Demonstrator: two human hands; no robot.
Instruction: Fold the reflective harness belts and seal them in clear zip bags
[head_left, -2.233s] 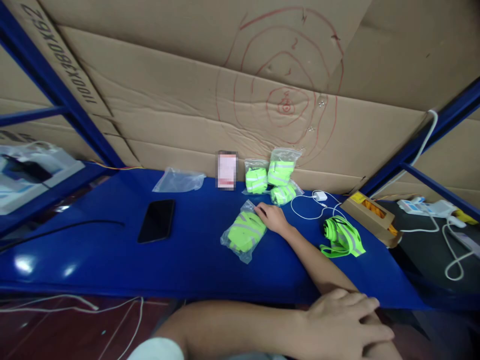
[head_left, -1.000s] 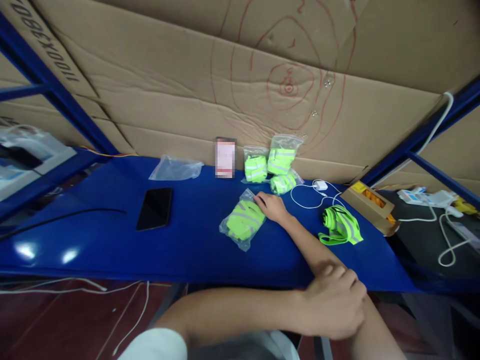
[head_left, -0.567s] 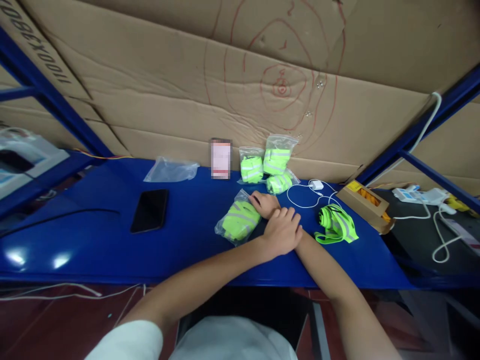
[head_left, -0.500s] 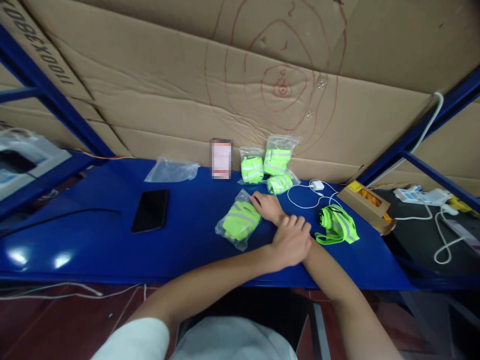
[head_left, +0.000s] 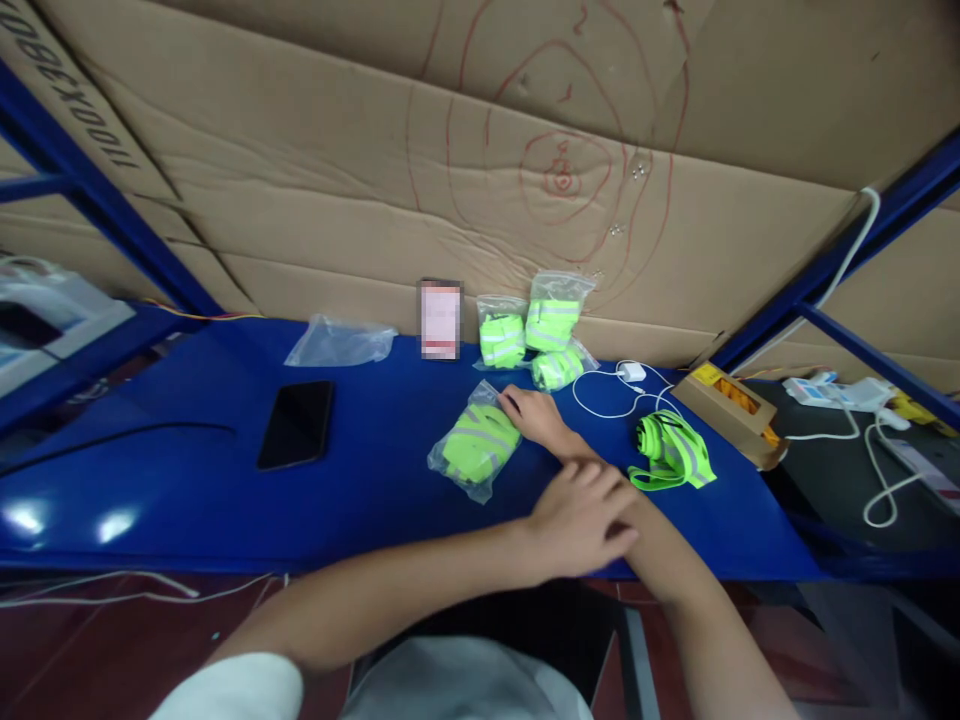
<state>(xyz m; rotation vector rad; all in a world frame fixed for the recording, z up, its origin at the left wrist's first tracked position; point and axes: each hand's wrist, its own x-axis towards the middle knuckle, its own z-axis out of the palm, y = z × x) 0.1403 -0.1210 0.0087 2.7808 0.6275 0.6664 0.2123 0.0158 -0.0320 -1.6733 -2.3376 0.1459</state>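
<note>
My left hand lies across my right forearm, its fingers on the forearm and its thumb spread apart; it holds no object. Loosely curled, my right hand rests on the table at the upper right edge of a clear plastic bag with a folded neon-green reflective vest inside. I see nothing held in it, though its fingertips are partly hidden. To the right of that forearm lies a loosely rolled neon-green reflective strip of fabric without a bag.
Several bagged green bundles lean against the cardboard wall. Beside them are a blurred upright phone-like item and an empty plastic bag. A black phone, white charger cable and open cardboard box lie on the blue table.
My left hand has slid down my right forearm toward the elbow, and its grip has loosened, with the thumb now apart. My right hand and the bagged vest have stayed in place.
</note>
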